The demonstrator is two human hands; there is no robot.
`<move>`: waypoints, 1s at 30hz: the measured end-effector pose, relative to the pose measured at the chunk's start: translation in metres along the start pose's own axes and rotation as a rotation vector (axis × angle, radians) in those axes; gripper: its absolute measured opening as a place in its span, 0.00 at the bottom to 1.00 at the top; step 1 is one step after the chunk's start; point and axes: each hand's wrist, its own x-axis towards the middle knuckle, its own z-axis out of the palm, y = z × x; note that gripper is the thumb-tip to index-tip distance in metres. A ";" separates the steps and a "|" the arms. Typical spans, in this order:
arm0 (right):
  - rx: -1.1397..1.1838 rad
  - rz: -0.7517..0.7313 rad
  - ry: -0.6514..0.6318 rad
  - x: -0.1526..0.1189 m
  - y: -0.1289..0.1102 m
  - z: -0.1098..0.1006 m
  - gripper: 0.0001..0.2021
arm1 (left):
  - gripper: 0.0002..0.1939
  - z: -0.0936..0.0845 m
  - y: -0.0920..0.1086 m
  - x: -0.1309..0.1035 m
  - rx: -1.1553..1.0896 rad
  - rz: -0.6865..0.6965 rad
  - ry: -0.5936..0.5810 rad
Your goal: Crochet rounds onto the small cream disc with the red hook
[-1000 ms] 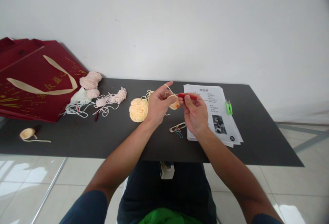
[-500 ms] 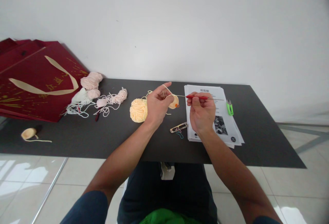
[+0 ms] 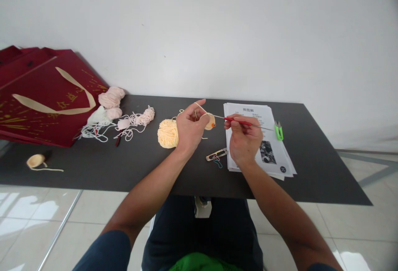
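Note:
My left hand (image 3: 192,126) pinches a small pale yellow crochet piece (image 3: 210,122) with an orange spot on it. Yarn runs over the raised index finger of that hand. In my right hand (image 3: 245,138) is a red-handled crochet hook (image 3: 239,121), held like a pen above printed sheets. The hook's thin metal shaft is out to the left, and it lies between both hands, in line with a taut strand. Just left of my left wrist sits a yellow yarn ball (image 3: 168,133). How the strand is looped at the fingertips is partly hidden.
Printed sheets (image 3: 273,167) lie under my right hand, with green thread snips (image 3: 279,131) at their right edge. Metal snips (image 3: 217,154) rest nearer me. Pink yarn (image 3: 144,117), white yarn (image 3: 96,117), a cream crocheted cup (image 3: 36,160) and red paper bags (image 3: 40,97) are leftward.
My right hand has tilted slightly, and the hook's far end now points lower to the right. My left hand stays nearly in place with the crochet piece.

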 end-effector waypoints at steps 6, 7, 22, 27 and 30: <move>-0.076 -0.070 0.018 -0.010 0.001 0.004 0.04 | 0.21 0.001 0.000 0.000 0.031 -0.009 0.089; -0.089 -0.079 0.015 -0.011 0.001 0.004 0.04 | 0.21 0.001 -0.001 0.000 0.021 -0.018 0.101; 0.071 0.118 0.013 -0.003 0.010 0.000 0.05 | 0.22 0.002 -0.002 0.001 -0.032 -0.042 0.129; 0.167 0.222 0.014 0.003 0.009 0.000 0.05 | 0.21 0.000 -0.002 0.002 0.036 -0.008 0.099; 0.177 0.213 0.011 0.001 0.008 0.001 0.05 | 0.21 0.000 -0.002 0.002 0.002 -0.006 0.089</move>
